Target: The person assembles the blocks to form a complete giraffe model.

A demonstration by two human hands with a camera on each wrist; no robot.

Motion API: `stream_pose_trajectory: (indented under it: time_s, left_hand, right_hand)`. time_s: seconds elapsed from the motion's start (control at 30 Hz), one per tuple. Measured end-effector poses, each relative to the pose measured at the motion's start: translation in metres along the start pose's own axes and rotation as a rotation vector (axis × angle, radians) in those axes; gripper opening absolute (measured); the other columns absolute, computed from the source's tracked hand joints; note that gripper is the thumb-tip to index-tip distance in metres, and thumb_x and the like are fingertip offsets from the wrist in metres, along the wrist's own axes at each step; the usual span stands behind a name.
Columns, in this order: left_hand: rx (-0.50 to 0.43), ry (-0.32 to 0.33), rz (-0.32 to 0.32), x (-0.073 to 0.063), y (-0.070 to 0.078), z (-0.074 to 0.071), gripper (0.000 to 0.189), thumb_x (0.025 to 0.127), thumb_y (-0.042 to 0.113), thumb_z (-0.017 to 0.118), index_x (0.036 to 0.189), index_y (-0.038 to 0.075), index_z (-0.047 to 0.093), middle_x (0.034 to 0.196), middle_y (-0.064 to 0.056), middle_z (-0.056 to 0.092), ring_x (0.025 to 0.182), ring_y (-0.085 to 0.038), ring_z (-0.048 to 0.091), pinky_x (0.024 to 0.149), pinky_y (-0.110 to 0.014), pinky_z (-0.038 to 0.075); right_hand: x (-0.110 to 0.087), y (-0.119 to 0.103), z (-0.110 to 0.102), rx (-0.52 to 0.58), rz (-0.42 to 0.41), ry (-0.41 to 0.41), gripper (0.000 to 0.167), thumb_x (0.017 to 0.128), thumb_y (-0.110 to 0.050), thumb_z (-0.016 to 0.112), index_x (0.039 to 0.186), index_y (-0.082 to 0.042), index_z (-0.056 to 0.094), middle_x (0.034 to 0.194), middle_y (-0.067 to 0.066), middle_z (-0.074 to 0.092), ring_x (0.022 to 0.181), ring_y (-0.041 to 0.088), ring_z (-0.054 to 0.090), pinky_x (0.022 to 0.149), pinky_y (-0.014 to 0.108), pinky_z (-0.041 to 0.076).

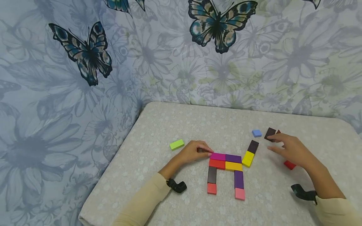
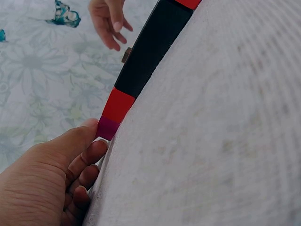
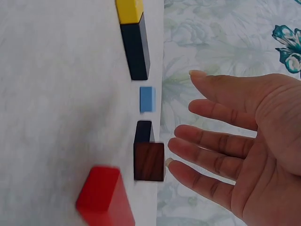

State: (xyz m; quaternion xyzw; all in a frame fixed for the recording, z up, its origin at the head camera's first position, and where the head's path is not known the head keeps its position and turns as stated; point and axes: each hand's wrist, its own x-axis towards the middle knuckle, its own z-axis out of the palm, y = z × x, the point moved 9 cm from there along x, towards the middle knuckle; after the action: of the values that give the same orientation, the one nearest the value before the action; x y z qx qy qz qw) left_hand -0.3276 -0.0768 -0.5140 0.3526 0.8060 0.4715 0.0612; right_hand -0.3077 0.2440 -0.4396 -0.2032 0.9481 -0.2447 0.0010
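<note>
My left hand [image 1: 193, 152] touches the left end of a magenta block [image 1: 217, 156] with its fingertips. Beside that block lies a purple block [image 1: 233, 158], and below them a red block [image 1: 217, 164] and an orange-yellow block [image 1: 233, 166]. Two legs of blocks run down from this row, a dark block [image 1: 211, 174] above a coral block [image 1: 211, 188] and a purple one above a pink block [image 1: 239, 194]. My right hand [image 1: 294, 149] hovers with spread fingers by a dark brown block [image 1: 270, 134], holding nothing. In the right wrist view its palm [image 3: 268, 155] shows bare.
A yellow block [image 1: 248, 159] and a dark block [image 1: 253, 146] slant up from the row's right end. Further off lie a small blue block [image 1: 256, 133] and, partly hidden by the right hand, a red block [image 1: 289, 165]. A lime-green block [image 1: 177, 144] lies beyond the left hand.
</note>
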Motion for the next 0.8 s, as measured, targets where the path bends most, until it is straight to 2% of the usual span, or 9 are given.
stream_pose_trajectory:
  time_s: [0.33, 0.5, 0.8]
  left_hand:
    - [0.0, -0.001, 0.018, -0.001, 0.001, -0.001, 0.016, 0.092, 0.018, 0.078, 0.107, 0.017, 0.081, 0.094, 0.009, 0.072, 0.077, -0.009, 0.056, 0.067, -0.024, 0.046]
    - [-0.005, 0.003, 0.007, -0.001, -0.002, -0.001, 0.016, 0.091, 0.018, 0.078, 0.107, 0.018, 0.081, 0.093, 0.01, 0.072, 0.078, -0.009, 0.056, 0.067, -0.024, 0.046]
    - [-0.012, 0.005, 0.013, -0.001, -0.002, -0.001, 0.016, 0.091, 0.019, 0.079, 0.106, 0.018, 0.081, 0.094, 0.009, 0.072, 0.078, -0.009, 0.055, 0.067, -0.024, 0.045]
  right_hand:
    - [-0.029, 0.034, -0.006, -0.078, 0.106, -0.032, 0.051, 0.09, -0.025, 0.079, 0.127, 0.007, 0.064, 0.122, 0.035, 0.061, 0.098, 0.049, 0.064, 0.076, 0.06, 0.054]
    - [-0.039, 0.047, -0.006, -0.089, 0.13, -0.034, 0.049, 0.087, -0.021, 0.08, 0.124, 0.008, 0.065, 0.117, 0.036, 0.063, 0.094, 0.049, 0.064, 0.076, 0.062, 0.053]
    - [-0.05, 0.064, -0.002, -0.086, 0.257, -0.108, 0.053, 0.082, -0.02, 0.084, 0.122, 0.009, 0.065, 0.105, 0.032, 0.066, 0.095, 0.048, 0.061, 0.076, 0.063, 0.051]
